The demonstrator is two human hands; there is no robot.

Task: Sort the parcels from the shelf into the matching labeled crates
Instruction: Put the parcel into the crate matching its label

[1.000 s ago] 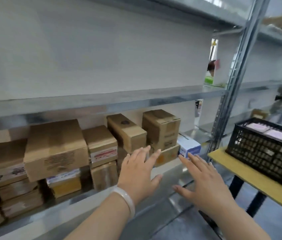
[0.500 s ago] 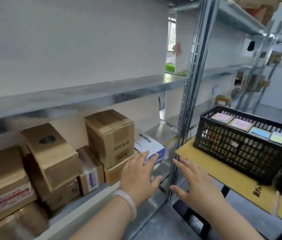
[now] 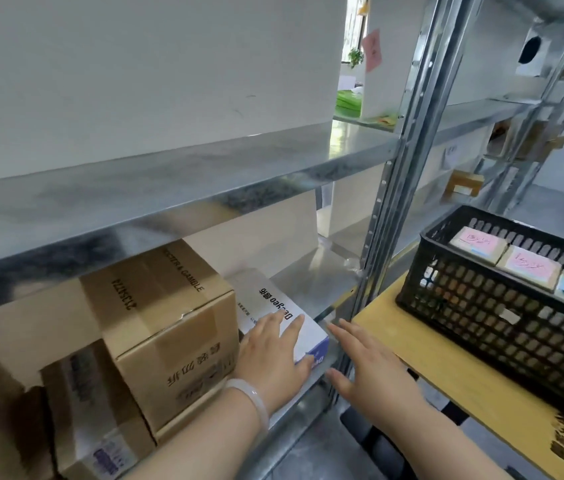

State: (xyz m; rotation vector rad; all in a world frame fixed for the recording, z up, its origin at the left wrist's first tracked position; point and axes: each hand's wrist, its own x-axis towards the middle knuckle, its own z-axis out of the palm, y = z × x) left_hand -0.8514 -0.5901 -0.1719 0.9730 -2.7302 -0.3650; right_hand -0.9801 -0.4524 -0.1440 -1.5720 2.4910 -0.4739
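Closed in on the shelf since a second ago, bringing the left hand (image 3: 270, 355) onto the flat white-and-blue cardboard box (image 3: 266, 296), fingers straight, not yet gripping. Holding the right hand (image 3: 370, 372) spread and empty just right of it. Judged early going: a few pastel-labelled parcels (image 3: 530, 265) in the black plastic lattice crate (image 3: 481, 306) further right; taped brown cardboard cartons (image 3: 166, 323) left of the left hand unsorted.

I see a metal shelf (image 3: 311, 282). A white box (image 3: 273, 306) lies just right of the big brown box (image 3: 166, 317). Farther right, a yellow table (image 3: 446, 358) carries a black crate (image 3: 481, 323).
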